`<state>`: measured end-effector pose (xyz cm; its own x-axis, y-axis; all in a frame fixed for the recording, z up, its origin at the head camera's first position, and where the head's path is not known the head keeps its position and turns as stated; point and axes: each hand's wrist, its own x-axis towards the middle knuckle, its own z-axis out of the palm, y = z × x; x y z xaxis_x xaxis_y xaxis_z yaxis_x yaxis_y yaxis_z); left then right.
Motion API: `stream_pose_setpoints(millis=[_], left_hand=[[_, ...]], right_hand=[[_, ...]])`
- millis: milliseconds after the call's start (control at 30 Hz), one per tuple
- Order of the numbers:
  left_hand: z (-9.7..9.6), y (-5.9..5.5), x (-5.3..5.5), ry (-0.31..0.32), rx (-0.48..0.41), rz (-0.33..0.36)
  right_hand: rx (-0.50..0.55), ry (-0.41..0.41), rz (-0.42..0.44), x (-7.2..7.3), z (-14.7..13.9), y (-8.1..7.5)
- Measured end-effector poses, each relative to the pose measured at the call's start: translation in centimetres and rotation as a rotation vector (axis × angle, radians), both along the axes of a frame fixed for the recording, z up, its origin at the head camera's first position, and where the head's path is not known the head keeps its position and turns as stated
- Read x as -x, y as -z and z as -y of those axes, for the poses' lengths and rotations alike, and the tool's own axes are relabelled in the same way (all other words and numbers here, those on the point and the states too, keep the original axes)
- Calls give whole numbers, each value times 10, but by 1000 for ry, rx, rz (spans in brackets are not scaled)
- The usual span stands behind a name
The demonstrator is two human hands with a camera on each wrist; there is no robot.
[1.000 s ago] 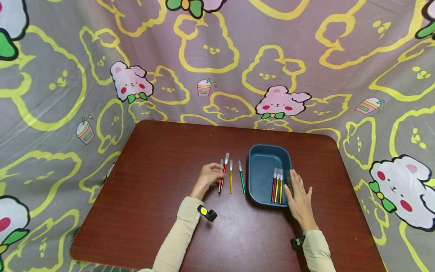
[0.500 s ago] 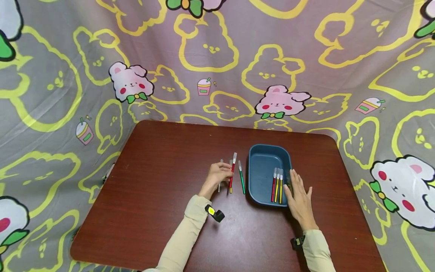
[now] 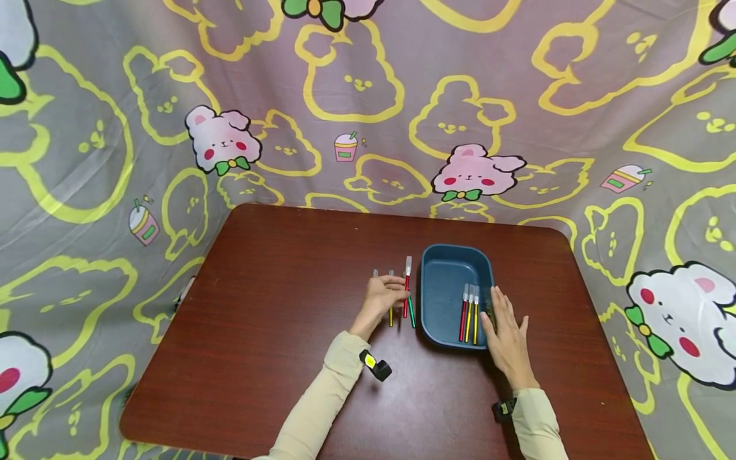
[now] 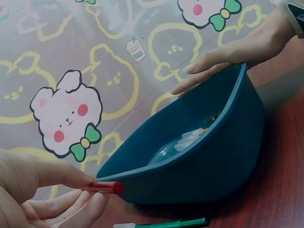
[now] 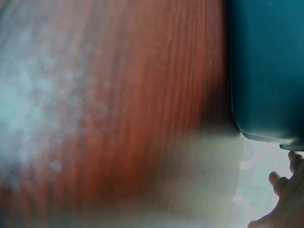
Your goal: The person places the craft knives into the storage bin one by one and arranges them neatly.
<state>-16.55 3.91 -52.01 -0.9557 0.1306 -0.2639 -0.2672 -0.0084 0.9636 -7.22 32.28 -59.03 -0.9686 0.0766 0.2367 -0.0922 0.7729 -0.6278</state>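
My left hand [image 3: 382, 300] pinches a red craft knife [image 3: 407, 279] with a clear cap, cap end pointing away. In the left wrist view, its red butt end sticks out past the thumb and fingers, in front of the blue box. Below it on the table lies a green craft knife [image 3: 411, 313]. A gold craft knife [image 3: 391, 317] and another capped one [image 3: 375, 273] lie partly hidden by this hand. My right hand [image 3: 508, 342] rests with straight fingers against the right side of the blue box [image 3: 441, 306]. Inside, one red and two gold craft knives [image 3: 470, 313] lie side by side.
The brown wooden table [image 3: 276, 306] carries everything. A patterned cloth [image 3: 368, 96] hangs behind it and at both sides. Both wrists wear black straps [image 3: 376, 365] with small cameras.
My left hand has lifted the red craft knife off the left of the row and carried it rightward, over the gold one to beside the green one. My right hand and the box have not moved.
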Motion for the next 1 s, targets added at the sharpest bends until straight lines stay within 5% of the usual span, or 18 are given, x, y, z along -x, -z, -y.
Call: stream_pose_setpoints(millis=[600, 867, 1000], left_hand=[[-40, -1, -6, 16, 87, -101], [-62, -4, -8, 64, 236, -200], [-74, 1, -7, 93, 255, -181]], right_hand=[[-5, -15, -3, 1, -1, 0], [-4, -6, 3, 0, -1, 0], [-4, -2, 12, 0, -1, 0]])
